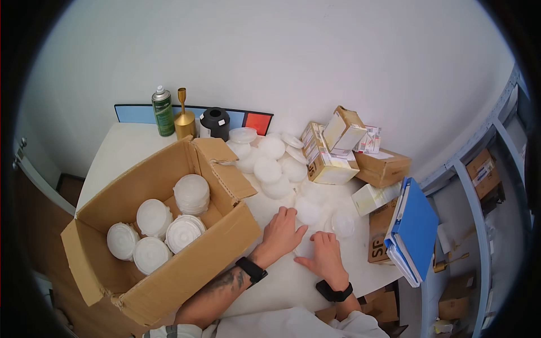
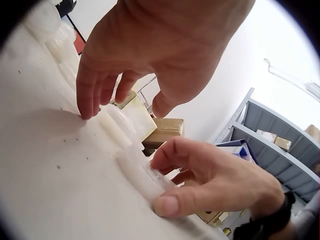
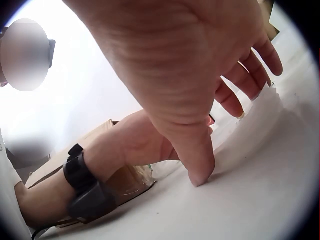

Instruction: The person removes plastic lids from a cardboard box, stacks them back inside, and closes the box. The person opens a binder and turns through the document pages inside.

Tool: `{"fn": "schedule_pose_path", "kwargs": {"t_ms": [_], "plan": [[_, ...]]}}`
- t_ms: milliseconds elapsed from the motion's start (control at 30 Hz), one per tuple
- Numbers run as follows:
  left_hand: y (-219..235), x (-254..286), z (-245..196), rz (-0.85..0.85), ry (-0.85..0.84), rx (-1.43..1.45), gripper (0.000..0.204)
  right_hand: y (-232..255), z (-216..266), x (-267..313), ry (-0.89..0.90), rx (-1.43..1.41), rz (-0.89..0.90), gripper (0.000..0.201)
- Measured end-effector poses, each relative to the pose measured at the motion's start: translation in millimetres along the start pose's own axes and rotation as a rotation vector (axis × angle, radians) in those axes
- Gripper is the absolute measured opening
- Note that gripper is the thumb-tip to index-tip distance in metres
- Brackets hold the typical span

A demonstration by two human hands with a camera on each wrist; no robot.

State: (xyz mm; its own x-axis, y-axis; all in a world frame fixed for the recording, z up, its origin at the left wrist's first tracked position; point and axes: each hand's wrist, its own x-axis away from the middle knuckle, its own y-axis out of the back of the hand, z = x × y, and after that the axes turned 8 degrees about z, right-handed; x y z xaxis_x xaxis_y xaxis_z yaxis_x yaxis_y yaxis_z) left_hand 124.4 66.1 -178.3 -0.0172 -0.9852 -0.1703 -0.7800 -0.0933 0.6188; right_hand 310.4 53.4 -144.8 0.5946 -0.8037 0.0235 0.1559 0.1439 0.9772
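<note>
Flat, translucent white plastic lids lie on the white table (image 1: 248,298), some of them in front of my hands. My right hand (image 1: 326,260) grips the edge of lids (image 2: 145,172) between its thumb and bent fingers, low against the table. To its left, my left hand (image 1: 280,236) holds nothing; its fingers reach down, loosely bent, with the fingertips at the tabletop beside the lids. A loose heap of white round lids (image 1: 270,169) spreads beyond both hands. Left of me, an open cardboard box (image 1: 191,270) contains several stacks of round white lids (image 1: 152,256).
Small cartons (image 1: 332,169) stand piled at the back right, near a blue binder (image 1: 414,231) on a box marked SF. At the back left are a green spray can (image 1: 163,112), a gold candlestick (image 1: 184,121) and a black container (image 1: 214,124). Grey shelving (image 1: 479,225) stands right.
</note>
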Motion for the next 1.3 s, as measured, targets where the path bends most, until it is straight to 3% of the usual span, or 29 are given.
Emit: {"fn": "schedule_pose_path", "kwargs": {"t_ms": [133,200,233,300,367,433,467,533,600,633,700,733,800,833,933,1000,1067,1167,1233,1267,1300], "plan": [[-21,-54,-10,-0.184,-0.012,-0.177,0.066,4,7,14,0.018,-0.12,0.041,0.076],[-21,-63,-14,0.03,0.12,-0.241,0.074,21,10,20,-0.046,-0.208,0.114,0.073],[-18,-63,-13,0.028,0.119,-0.246,0.074,27,9,24,-0.088,-0.229,0.062,0.073],[-8,-55,-3,0.167,0.226,-0.068,0.065,31,-1,28,-0.14,-0.266,0.014,0.072],[0,-44,13,0.189,0.231,-0.017,0.059,39,-13,26,-0.107,-0.315,-0.168,0.068],[15,-30,22,0.215,0.265,0.162,0.039,49,-14,21,-0.079,-0.36,-0.224,0.066],[20,-26,21,0.216,0.267,0.165,0.039,55,-15,18,-0.037,-0.389,-0.279,0.063],[26,-16,23,0.276,0.373,0.706,0.037,44,-24,8,0.002,-0.541,-0.259,0.053],[21,-15,27,0.242,0.371,0.863,0.038,38,-22,-7,-0.063,-1.615,-0.129,0.053],[19,-18,26,0.212,0.356,1.012,0.039,34,-17,-13,-0.06,-1.602,-0.125,0.053],[25,-17,18,0.255,0.341,1.086,0.041,29,0,-30,-0.054,-1.429,-0.435,0.055],[30,-18,15,0.309,0.342,1.149,0.044,31,4,-38,-0.042,-1.418,-0.431,0.055],[35,-21,14,0.308,0.325,1.325,0.046,29,13,-45,0.23,-0.315,-0.599,0.056],[35,-21,13,0.322,0.317,1.493,0.05,24,14,-51,0.278,-0.234,-0.431,0.057],[36,-23,7,0.289,0.363,1.288,0.06,9,27,-60,0.243,-0.252,-0.287,0.066],[17,-25,23,0.313,0.33,1.275,0.054,-5,24,-66,0.183,-0.292,-0.281,0.072],[1,-26,34,0.194,0.155,0.897,0.048,-5,22,-63,0.135,-0.346,-0.27,0.078],[16,-25,33,0.261,0.237,1.089,0.048,0,17,-56,0.147,-0.526,-0.254,0.084],[19,-24,41,0.277,0.264,1.078,0.047,4,-17,-49,-0.121,-0.433,-0.405,0.083],[20,-24,43,0.292,0.289,1.058,0.046,8,-31,-44,-0.116,-0.426,-0.395,0.083],[20,-26,44,0.284,0.293,1.069,0.046,10,-43,-36,-0.261,-0.092,-0.294,0.08]]}}
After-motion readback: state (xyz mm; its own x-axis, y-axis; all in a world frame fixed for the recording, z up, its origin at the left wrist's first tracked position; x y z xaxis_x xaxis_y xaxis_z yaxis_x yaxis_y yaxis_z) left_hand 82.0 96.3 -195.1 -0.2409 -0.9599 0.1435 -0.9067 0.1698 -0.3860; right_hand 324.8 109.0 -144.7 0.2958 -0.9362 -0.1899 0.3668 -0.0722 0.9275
